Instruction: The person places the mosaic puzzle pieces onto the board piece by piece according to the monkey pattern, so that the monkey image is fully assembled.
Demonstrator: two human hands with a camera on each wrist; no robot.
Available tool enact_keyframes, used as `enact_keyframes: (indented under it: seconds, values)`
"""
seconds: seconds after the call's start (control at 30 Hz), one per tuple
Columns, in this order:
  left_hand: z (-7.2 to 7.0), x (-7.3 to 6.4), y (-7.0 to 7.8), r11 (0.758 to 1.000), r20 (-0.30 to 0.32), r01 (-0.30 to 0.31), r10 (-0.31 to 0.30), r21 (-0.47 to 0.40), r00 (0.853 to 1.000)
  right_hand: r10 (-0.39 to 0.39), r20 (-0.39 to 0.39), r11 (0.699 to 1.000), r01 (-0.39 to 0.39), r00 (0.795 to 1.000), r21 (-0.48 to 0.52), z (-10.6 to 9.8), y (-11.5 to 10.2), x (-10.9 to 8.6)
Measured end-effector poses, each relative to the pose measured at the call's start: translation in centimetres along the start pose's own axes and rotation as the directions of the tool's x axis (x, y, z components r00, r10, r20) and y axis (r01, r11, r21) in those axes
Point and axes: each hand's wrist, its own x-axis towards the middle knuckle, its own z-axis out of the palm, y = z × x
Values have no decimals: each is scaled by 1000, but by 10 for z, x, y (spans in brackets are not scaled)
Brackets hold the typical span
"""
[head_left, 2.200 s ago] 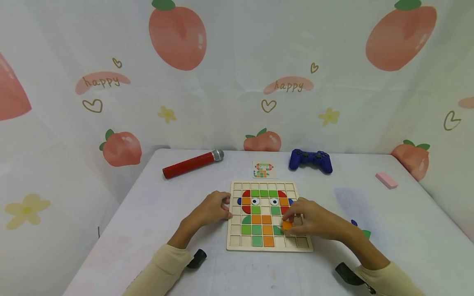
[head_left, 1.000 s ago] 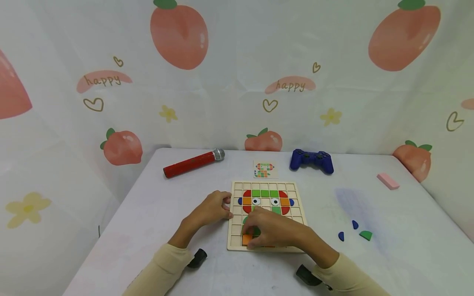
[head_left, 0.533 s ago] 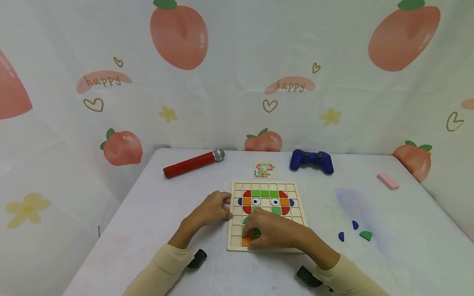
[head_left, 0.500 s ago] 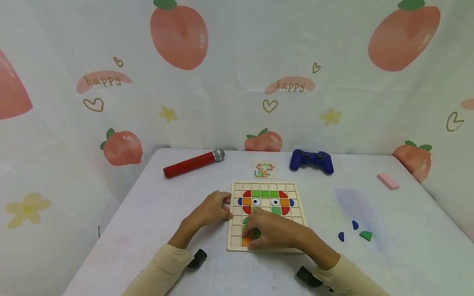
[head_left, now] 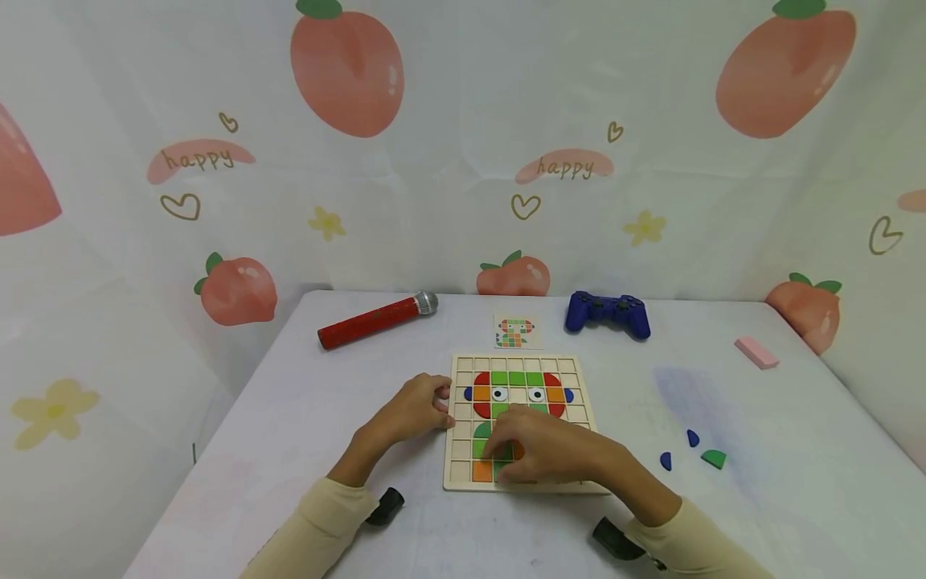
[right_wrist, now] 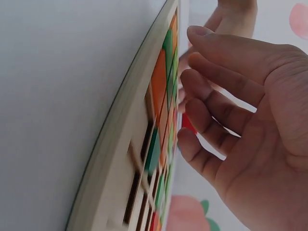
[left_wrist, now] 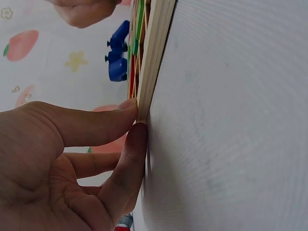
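A wooden grid puzzle board (head_left: 457, 476) lies on the table with red, green, orange and blue pieces forming a figure with two eyes. My left hand (head_left: 415, 408) pinches its left edge; in the left wrist view the thumb (left_wrist: 96, 126) and index finger meet at the wooden rim. My right hand (head_left: 546, 444) hovers over the board's lower middle, hiding several cells. Its fingers (right_wrist: 211, 82) are loosely bent, holding nothing, in the right wrist view. An orange square piece (head_left: 482, 471) sits in a bottom-row cell just left of that hand.
Two blue half-round pieces, one nearer (head_left: 665, 461), and a green quarter-round piece (head_left: 714, 458) lie right of the board. Behind it is a pattern card (head_left: 517, 331). Around stand a red microphone (head_left: 372, 322), a blue game controller (head_left: 608, 314) and a pink block (head_left: 756, 352).
My right hand carried an orange square from the board's right side to the bottom row at left, set it down, let go and drew slightly right. My left hand stayed at the edge.
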Motion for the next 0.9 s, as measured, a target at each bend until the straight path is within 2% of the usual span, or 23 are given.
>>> enact_keyframes:
  seconds: [0.27,0.47,0.63,0.9]
  values:
    - [1,0,0,1000,0,11,-11,-5,1000,50,-81,999,-52,995,-16,-13,25,-31]
    - [1,0,0,1000,1,9,-9,-2,1000,119,-155,993,-118,981,14,-22,46,-63]
    - [0,0,0,1000,4,19,-19,-3,1000,147,-232,989,-140,961,47,-31,64,-91]
    - [0,-1,2,1000,7,26,-26,-5,1000,221,-341,974,-225,914,28,-40,88,-137]
